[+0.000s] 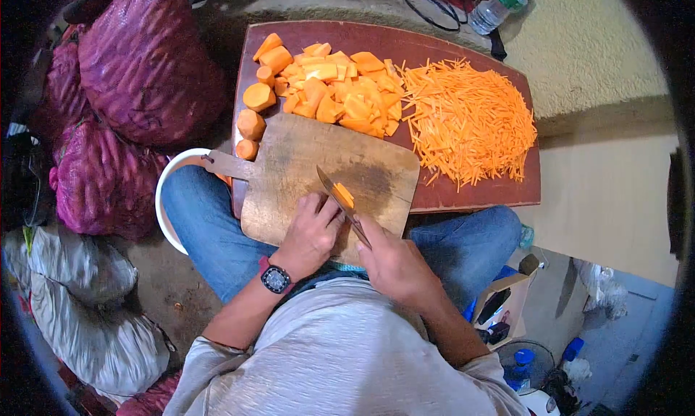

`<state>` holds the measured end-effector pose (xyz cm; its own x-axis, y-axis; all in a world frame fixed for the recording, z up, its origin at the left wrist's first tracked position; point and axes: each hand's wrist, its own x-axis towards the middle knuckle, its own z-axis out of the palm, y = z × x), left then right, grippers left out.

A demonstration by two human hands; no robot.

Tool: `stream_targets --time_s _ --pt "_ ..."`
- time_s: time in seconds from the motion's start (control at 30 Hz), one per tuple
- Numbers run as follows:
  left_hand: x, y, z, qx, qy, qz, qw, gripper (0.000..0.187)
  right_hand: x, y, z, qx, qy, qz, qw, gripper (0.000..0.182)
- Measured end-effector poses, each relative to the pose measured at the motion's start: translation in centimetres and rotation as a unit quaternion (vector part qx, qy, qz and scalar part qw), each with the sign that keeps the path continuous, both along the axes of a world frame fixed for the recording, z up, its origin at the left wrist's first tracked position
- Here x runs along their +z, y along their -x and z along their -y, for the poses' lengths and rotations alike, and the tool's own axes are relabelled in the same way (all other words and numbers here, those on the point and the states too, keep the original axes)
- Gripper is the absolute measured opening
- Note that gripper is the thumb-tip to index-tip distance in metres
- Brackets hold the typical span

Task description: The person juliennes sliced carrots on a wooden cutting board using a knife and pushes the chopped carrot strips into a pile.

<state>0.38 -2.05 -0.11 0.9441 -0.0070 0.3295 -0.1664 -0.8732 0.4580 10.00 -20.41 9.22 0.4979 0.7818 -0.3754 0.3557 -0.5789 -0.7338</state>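
My right hand [394,260] is wrapped round the handle of a knife [334,190], whose blade points up and left over the wooden cutting board [289,155]. Small carrot strips [344,194] lie against the blade's right side. Beside the blade, on its left, my left hand [316,228] rests on the board with fingers bent together; whatever is under them is hidden. Behind the board, on the red table [470,193], are sliced carrot pieces [340,90], with thick carrot chunks [258,96] at their left and a big heap of thin carrot shreds [467,119] at their right.
Purple mesh sacks [145,61] and pale sacks [87,307] stand at the left. A white tub [165,212] is beside my left knee. A plastic bottle [492,14] lies at the top right. An open cardboard box [507,300] sits at the lower right.
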Motion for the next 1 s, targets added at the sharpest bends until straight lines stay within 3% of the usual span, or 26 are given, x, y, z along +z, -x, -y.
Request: stream_targets --time_s 0.13,0.27,0.37,0.47,0.53,0.73,0.83,0.9,1.0 --pt "0.2 0.4 -0.1 -0.001 -0.018 0.001 1.0 0.033 2.2 1.1 1.4 0.004 -0.008 0.023 1.0 0.043" --pt "0.3 0.2 -0.2 -0.009 -0.007 0.007 1.0 0.032 0.2 0.5 0.0 -0.035 0.014 -0.018 0.999 0.043" --pt "0.4 0.2 -0.1 -0.015 0.003 0.012 1.0 0.031 -0.4 0.0 -0.7 -0.007 -0.021 0.034 0.999 0.043" --pt "0.5 0.2 -0.2 -0.013 -0.003 0.008 1.0 0.03 1.1 0.6 0.6 -0.014 0.007 -0.036 0.999 0.042" --pt "0.4 0.5 -0.1 -0.013 -0.011 -0.001 1.0 0.03 1.1 1.4 1.5 -0.009 -0.038 0.04 0.998 0.037" --pt "0.7 0.0 -0.4 -0.01 -0.024 0.038 0.999 0.029 1.1 -0.3 -1.3 0.001 0.019 0.004 1.0 0.031" --pt "0.6 0.6 -0.2 -0.006 -0.029 0.023 0.999 0.029 0.6 1.2 2.0 0.055 -0.024 0.089 0.994 0.034" --pt "1.0 0.7 -0.1 -0.012 -0.027 -0.031 0.999 0.029 -0.3 1.2 1.8 0.057 -0.042 0.086 0.994 0.036" --pt "0.7 0.6 -0.1 -0.005 -0.02 -0.001 1.0 0.027 -0.5 0.3 -0.6 0.025 -0.033 0.052 0.998 0.04"
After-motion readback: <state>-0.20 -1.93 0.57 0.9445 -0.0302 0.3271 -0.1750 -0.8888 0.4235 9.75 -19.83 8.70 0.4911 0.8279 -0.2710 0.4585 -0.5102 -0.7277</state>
